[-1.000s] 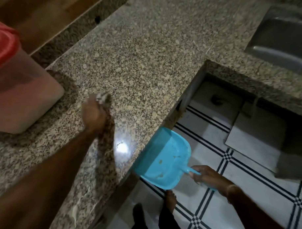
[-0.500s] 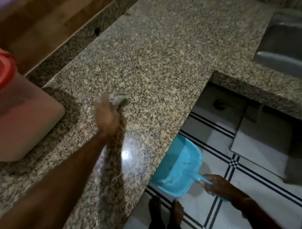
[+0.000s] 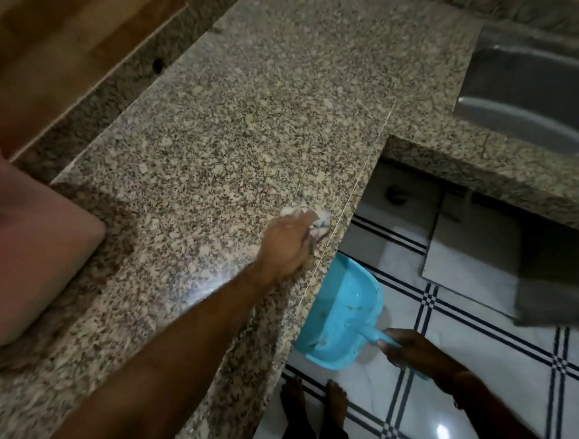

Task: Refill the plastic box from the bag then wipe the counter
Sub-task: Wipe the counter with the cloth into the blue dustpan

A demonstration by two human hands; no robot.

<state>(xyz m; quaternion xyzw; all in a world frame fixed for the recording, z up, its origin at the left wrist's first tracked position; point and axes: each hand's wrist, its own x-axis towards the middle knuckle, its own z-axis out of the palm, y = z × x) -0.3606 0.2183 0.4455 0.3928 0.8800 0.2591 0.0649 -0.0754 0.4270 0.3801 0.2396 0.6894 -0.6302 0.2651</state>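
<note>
My left hand (image 3: 287,244) grips a small crumpled pale cloth (image 3: 316,220) and presses it on the speckled granite counter (image 3: 239,119), close to the counter's front edge. Just below that edge, my right hand (image 3: 411,351) holds the handle of a blue dustpan (image 3: 344,316) with a few crumbs inside. The plastic box (image 3: 34,259), translucent with pale contents and a red lid, stands at the far left, cut off by the frame.
A steel sink (image 3: 529,83) is set in the counter at the upper right. The counter turns a corner toward it. Below lies a white tiled floor (image 3: 474,340) with dark stripes, and my bare feet (image 3: 311,400) stand by the counter.
My left hand has swept the cloth right across the counter to its front edge. The dustpan has stayed just under the edge, following along with my right hand.
</note>
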